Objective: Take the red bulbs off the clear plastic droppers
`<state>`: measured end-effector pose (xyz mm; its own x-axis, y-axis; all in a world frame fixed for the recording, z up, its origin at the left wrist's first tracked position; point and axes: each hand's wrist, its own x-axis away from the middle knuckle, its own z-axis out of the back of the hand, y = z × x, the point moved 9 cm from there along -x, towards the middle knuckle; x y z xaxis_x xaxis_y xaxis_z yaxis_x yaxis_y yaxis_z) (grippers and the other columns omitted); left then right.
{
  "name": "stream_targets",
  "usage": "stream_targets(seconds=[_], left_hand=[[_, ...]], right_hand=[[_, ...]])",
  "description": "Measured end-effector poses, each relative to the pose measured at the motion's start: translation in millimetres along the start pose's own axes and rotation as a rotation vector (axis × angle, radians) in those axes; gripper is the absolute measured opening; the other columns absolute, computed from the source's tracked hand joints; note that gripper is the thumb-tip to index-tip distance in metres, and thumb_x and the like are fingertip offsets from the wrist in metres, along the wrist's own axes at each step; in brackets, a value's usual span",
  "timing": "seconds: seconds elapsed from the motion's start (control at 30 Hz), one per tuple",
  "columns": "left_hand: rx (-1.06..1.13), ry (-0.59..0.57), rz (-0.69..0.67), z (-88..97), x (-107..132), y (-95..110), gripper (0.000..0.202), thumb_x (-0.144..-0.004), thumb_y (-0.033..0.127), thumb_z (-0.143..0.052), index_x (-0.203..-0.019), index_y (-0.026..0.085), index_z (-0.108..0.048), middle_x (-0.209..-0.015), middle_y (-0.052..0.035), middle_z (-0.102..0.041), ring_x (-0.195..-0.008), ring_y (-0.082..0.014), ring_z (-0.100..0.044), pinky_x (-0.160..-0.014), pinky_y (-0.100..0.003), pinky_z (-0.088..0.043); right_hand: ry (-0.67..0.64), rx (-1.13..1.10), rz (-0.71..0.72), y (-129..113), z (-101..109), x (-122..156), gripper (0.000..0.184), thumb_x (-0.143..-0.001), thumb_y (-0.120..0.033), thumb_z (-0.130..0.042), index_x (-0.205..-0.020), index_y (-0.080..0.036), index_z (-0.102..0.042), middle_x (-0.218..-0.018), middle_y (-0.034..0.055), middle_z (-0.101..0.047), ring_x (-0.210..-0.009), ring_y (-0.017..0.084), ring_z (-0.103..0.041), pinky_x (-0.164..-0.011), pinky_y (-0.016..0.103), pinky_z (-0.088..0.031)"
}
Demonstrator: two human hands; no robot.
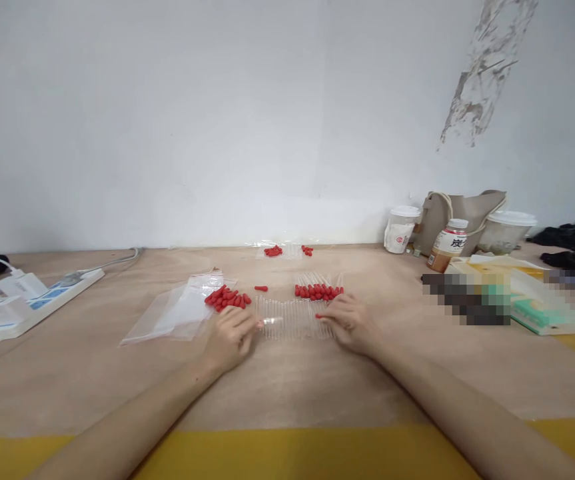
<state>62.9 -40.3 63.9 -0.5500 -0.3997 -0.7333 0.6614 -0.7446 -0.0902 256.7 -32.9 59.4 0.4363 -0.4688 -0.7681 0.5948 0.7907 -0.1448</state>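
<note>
In the head view my left hand point(230, 337) is closed in a pinch, with a clear tube point(272, 321) reaching right from its fingertips. My right hand point(350, 323) pinches a small red rubber bulb point(318, 316). Between the hands lies a row of clear thin tubes point(292, 327) side by side on the table. Just behind them is a cluster of red-capped droppers point(320, 291), their clear stems pointing away. A pile of red rubber bulbs point(226, 298) lies behind my left hand, and one loose red bulb point(261, 289) sits to its right.
Clear plastic bags point(167, 317) lie at left, near a white power strip point(62, 300). More red bulbs point(273, 251) rest on plastic by the wall. At right stand a lidded cup point(401, 230), a drink bottle point(448, 247), a grey bag point(472, 210) and a green-white packet point(542, 313).
</note>
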Motion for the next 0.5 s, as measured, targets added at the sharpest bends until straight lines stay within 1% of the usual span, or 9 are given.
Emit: stream_targets(seconds=[0.03,0.07,0.1,0.17,0.23,0.3,0.33,0.4,0.5], left_hand=[[0.002,0.015,0.084,3.5,1.0,-13.8,0.018,-0.084,0.019,-0.043,-0.087,0.017,-0.061,-0.073,-0.004,-0.06,-0.07,-0.0153,-0.053,-0.068,-0.03,-0.041],[0.01,0.022,0.163,5.8,2.0,-26.6,0.02,-0.085,0.019,-0.041,-0.091,0.017,-0.06,-0.077,-0.0047,-0.059,-0.073,-0.0157,-0.053,-0.069,-0.029,-0.043],[0.021,0.016,0.23,6.1,2.8,-37.2,0.022,-0.086,0.02,-0.039,-0.095,0.018,-0.059,-0.081,-0.0049,-0.058,-0.077,-0.0159,-0.054,-0.07,-0.029,-0.044],[0.041,-0.015,0.309,2.0,3.5,-49.7,0.026,-0.087,0.02,-0.035,-0.103,0.019,-0.056,-0.085,-0.0049,-0.055,-0.081,-0.016,-0.053,-0.074,-0.029,-0.045],[0.037,-0.058,0.326,-6.7,3.5,-52.7,0.031,-0.086,0.016,-0.033,-0.111,0.019,-0.052,-0.086,-0.0051,-0.051,-0.083,-0.016,-0.052,-0.075,-0.029,-0.045],[0.005,-0.088,0.334,-16.2,4.7,-53.9,0.035,-0.084,0.012,-0.032,-0.114,0.018,-0.049,-0.086,-0.0052,-0.049,-0.082,-0.0159,-0.051,-0.073,-0.029,-0.046],[-0.017,-0.095,0.343,-20.4,5.9,-55.4,0.034,-0.083,0.011,-0.032,-0.112,0.018,-0.05,-0.086,-0.0052,-0.048,-0.081,-0.016,-0.051,-0.073,-0.029,-0.046],[-0.061,-0.103,0.368,-27.4,8.6,-60.4,0.031,-0.083,0.011,-0.033,-0.106,0.018,-0.053,-0.086,-0.0052,-0.049,-0.082,-0.0162,-0.052,-0.073,-0.029,-0.046],[-0.109,-0.14,0.396,-35.9,11.5,-67.8,0.026,-0.082,0.012,-0.035,-0.097,0.019,-0.055,-0.089,-0.0051,-0.051,-0.084,-0.0168,-0.053,-0.074,-0.03,-0.046]], right_hand=[[0.066,-0.053,-0.113,20.3,10.8,2.8,0.015,-0.082,-0.025,-0.05,-0.078,-0.02,-0.064,-0.072,0.0025,-0.063,-0.071,0.013,-0.053,-0.07,0.029,-0.037],[0.16,-0.094,-0.241,42.6,23.3,7.5,0.017,-0.081,-0.027,-0.05,-0.076,-0.019,-0.064,-0.072,0.003,-0.063,-0.071,0.014,-0.054,-0.068,0.028,-0.04],[0.235,-0.116,-0.35,62.9,33.4,13.3,0.018,-0.08,-0.03,-0.051,-0.079,-0.019,-0.064,-0.073,0.0039,-0.063,-0.07,0.014,-0.055,-0.065,0.028,-0.042],[0.305,-0.095,-0.527,96.3,44.6,24.4,0.023,-0.078,-0.033,-0.052,-0.086,-0.016,-0.066,-0.079,0.0064,-0.063,-0.07,0.015,-0.055,-0.064,0.028,-0.043],[0.284,-0.048,-0.674,121.8,44.6,34.0,0.028,-0.076,-0.032,-0.05,-0.091,-0.014,-0.066,-0.082,0.0081,-0.063,-0.069,0.015,-0.055,-0.063,0.028,-0.044],[0.192,-0.014,-0.797,140.4,35.6,42.7,0.03,-0.074,-0.028,-0.049,-0.095,-0.014,-0.066,-0.085,0.0081,-0.064,-0.07,0.015,-0.056,-0.065,0.027,-0.044],[0.147,-0.007,-0.842,146.8,30.6,46.7,0.03,-0.073,-0.026,-0.049,-0.095,-0.015,-0.065,-0.085,0.0078,-0.064,-0.07,0.015,-0.057,-0.065,0.027,-0.044],[0.093,-0.004,-0.893,154.1,23.6,52.7,0.028,-0.07,-0.026,-0.052,-0.093,-0.014,-0.065,-0.081,0.0069,-0.065,-0.068,0.015,-0.057,-0.062,0.025,-0.044],[0.066,0.02,-0.944,157.5,21.5,58.7,0.026,-0.067,-0.031,-0.056,-0.085,-0.014,-0.063,-0.072,0.0055,-0.065,-0.062,0.014,-0.057,-0.056,0.023,-0.042]])
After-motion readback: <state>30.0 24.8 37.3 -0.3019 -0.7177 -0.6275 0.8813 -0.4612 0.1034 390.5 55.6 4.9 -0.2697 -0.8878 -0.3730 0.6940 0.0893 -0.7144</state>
